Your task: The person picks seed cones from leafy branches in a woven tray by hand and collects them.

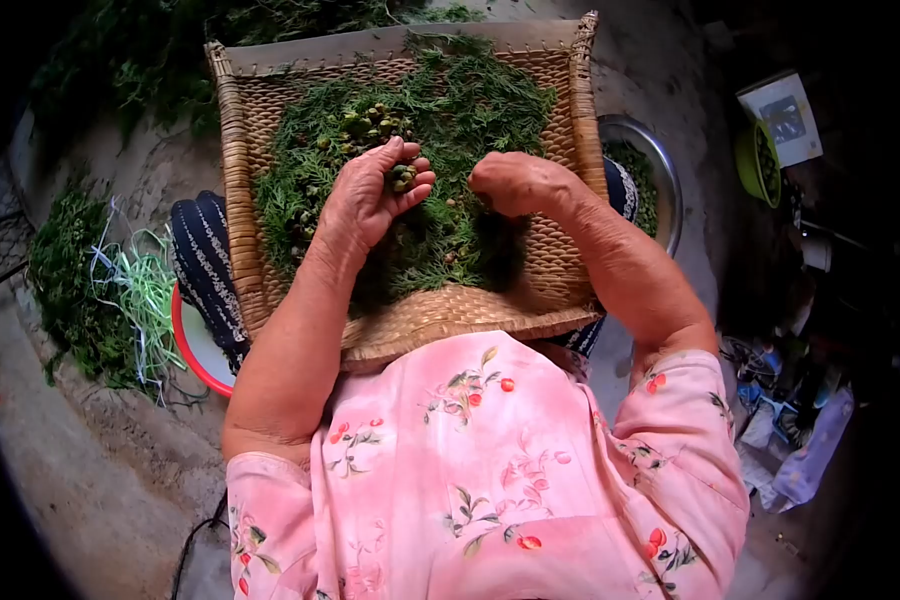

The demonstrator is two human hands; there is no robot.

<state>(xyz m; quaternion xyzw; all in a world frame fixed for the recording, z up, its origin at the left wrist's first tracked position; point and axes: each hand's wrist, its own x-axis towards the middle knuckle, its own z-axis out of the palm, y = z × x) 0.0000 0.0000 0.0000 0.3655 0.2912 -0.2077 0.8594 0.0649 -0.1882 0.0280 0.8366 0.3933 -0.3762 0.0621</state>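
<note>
A woven wicker tray point(555, 270) rests across the lap, covered with feathery green conifer sprigs point(490, 95). My left hand point(375, 195) is turned palm up over the middle of it, its fingers curled around small green cones point(402, 180). Just beyond that hand, a cluster of similar green cones point(370, 122) lies on the sprigs. My right hand point(515, 185) is closed above the tray's right half, fingers pointing down toward the sprigs. Its fingertips are mostly hidden, so I cannot see what they hold.
At right stands a metal basin point(675, 190) containing green bits, with a lime-green bowl point(748, 170) farther off. A red-rimmed basin point(182, 340) sits at left beside pale strings point(155, 310) and cut branches point(70, 280). More branches point(150, 60) lie on the floor behind the tray.
</note>
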